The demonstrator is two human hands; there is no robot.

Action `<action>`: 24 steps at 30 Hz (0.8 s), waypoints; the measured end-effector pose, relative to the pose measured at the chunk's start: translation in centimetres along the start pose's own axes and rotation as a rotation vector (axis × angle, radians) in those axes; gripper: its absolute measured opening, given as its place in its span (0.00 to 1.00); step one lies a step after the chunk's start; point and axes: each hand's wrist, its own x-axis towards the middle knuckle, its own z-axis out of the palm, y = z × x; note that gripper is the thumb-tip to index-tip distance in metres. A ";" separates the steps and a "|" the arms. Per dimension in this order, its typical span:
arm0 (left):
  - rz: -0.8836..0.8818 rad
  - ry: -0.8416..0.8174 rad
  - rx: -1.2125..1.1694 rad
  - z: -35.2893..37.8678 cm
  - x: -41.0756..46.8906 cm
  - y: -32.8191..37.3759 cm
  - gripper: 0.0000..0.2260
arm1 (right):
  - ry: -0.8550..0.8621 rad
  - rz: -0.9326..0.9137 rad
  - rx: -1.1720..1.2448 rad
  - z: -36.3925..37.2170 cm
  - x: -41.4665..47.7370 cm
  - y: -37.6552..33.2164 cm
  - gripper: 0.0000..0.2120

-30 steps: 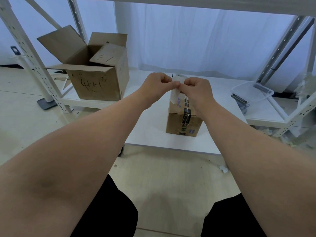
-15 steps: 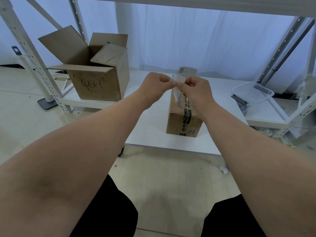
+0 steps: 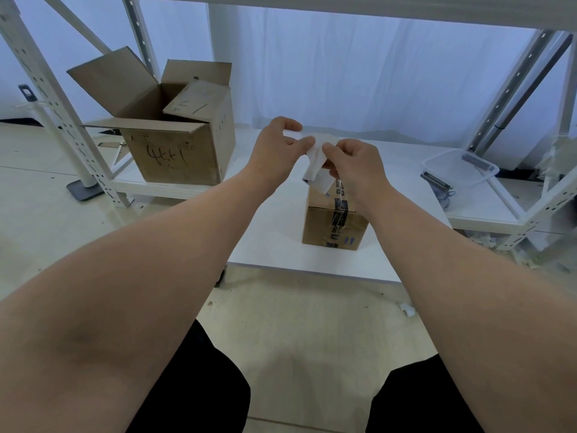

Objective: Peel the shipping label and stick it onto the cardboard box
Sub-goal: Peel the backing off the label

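— Pinching with both: our left hand (image 3: 274, 151) and right hand (image 3: 352, 164) grip the shipping label (image 3: 317, 160) between them
— Noted: cardboard box (image 3: 318, 220) sits just below our grip; bare table (image 3: 265, 242) to its left

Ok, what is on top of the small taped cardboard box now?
Printed tape runs along the top of the small box. The left hand and right hand hold the white label above it, hiding the far part of the top.
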 end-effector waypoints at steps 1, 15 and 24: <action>-0.024 -0.020 0.023 0.0 0.0 0.0 0.18 | -0.002 0.002 -0.002 -0.1 0.0 0.0 0.10; -0.092 -0.179 0.086 0.7 -1.0 0.5 0.04 | 0.048 0.055 -0.030 -0.5 0.2 0.6 0.12; 0.032 -0.126 0.209 0.5 -0.6 -0.1 0.03 | -0.096 0.111 -0.027 -0.5 -0.1 0.6 0.11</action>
